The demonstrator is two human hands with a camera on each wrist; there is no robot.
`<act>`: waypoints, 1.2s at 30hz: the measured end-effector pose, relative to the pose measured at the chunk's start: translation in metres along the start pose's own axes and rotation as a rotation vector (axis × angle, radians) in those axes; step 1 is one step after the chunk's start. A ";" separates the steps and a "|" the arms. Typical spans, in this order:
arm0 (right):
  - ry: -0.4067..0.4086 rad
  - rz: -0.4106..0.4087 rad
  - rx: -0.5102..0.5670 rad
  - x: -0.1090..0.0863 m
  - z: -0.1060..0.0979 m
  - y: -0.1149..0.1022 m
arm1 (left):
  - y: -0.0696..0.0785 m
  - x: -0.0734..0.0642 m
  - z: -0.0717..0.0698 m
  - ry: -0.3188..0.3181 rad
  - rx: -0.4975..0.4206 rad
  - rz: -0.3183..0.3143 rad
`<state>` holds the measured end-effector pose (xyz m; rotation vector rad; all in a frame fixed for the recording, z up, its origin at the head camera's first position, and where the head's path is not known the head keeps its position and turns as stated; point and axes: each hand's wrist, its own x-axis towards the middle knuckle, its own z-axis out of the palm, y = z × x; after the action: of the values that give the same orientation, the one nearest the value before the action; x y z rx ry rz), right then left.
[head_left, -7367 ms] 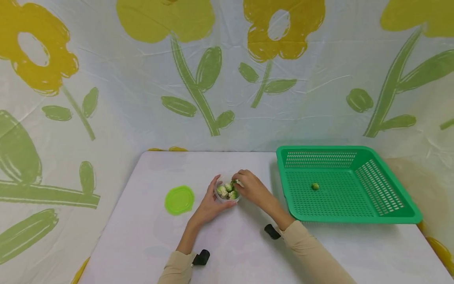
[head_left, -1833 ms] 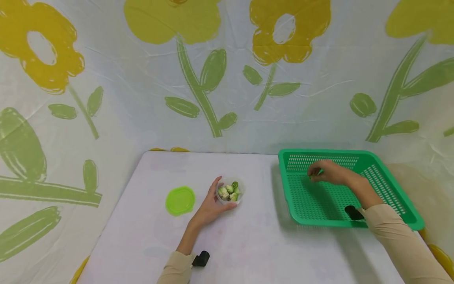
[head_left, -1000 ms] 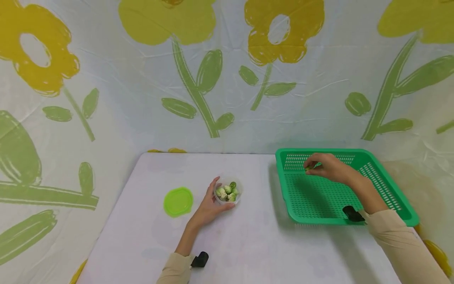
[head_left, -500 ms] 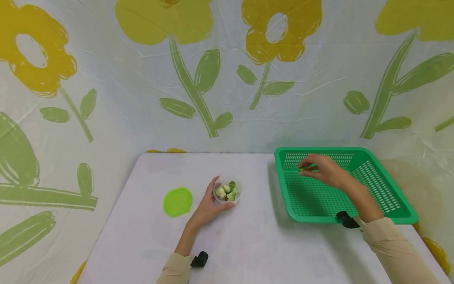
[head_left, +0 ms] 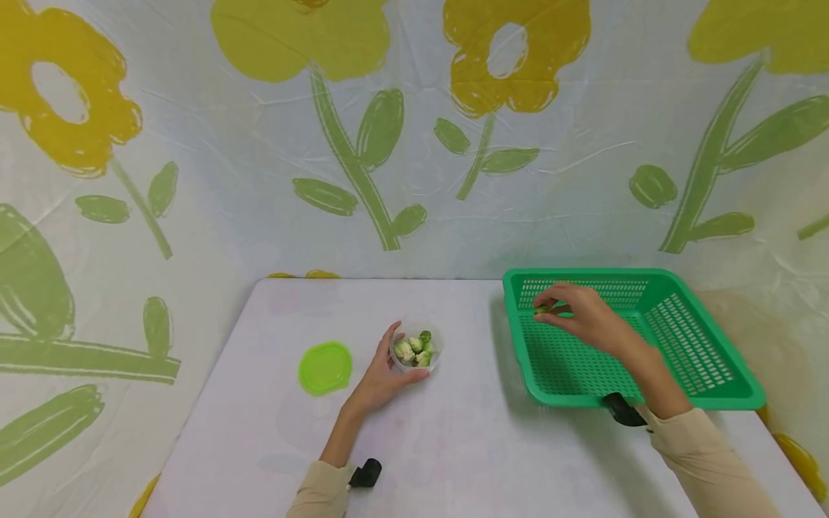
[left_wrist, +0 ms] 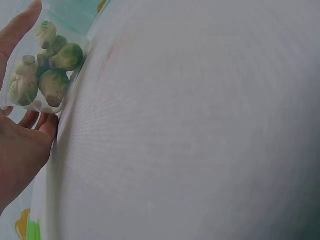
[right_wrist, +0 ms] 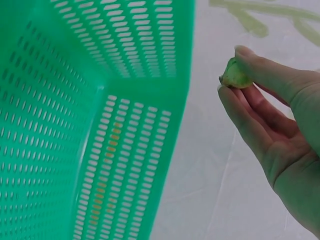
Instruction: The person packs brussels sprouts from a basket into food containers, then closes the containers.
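Note:
My left hand [head_left: 381, 380] holds the side of a small clear plastic container [head_left: 438, 347] standing on the table, thumb and fingers around it. Several green and pale Brussels sprouts [left_wrist: 54, 85] fill the container's lower part, seen through its wall in the left wrist view. Over the left part of the green basket [head_left: 570, 400], my right hand [head_left: 586, 316] pinches one Brussels sprout [right_wrist: 235, 76] between thumb and fingertips. That sprout is raised above the basket floor; no other sprout shows in the basket.
A bright green lid [head_left: 325, 368] lies on the white table [head_left: 414, 460] left of the container. The basket has raised slotted walls and takes up the table's right side. Behind the table hangs a flower-printed cloth [head_left: 259, 180].
7.4 seconds ago my right hand was at the container and a sprout lay in the basket. Over the last second that hand, with a sprout, moved left above the basket. My left hand stays put.

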<state>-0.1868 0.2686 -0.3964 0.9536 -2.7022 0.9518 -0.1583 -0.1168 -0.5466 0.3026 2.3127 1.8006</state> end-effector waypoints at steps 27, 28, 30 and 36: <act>0.218 0.034 0.178 0.017 0.054 -0.053 | -0.002 0.001 0.000 0.007 -0.005 -0.008; 0.225 0.039 0.185 0.017 0.057 -0.054 | -0.002 0.001 0.000 0.007 -0.008 -0.005; 0.236 0.052 0.197 0.019 0.063 -0.056 | -0.002 0.001 0.001 0.008 -0.009 -0.005; 0.253 0.071 0.272 0.021 0.079 -0.059 | -0.001 0.000 0.003 0.008 -0.009 -0.011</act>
<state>-0.1612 0.1745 -0.4223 0.7216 -2.4516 1.3788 -0.1577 -0.1146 -0.5484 0.2814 2.3064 1.8099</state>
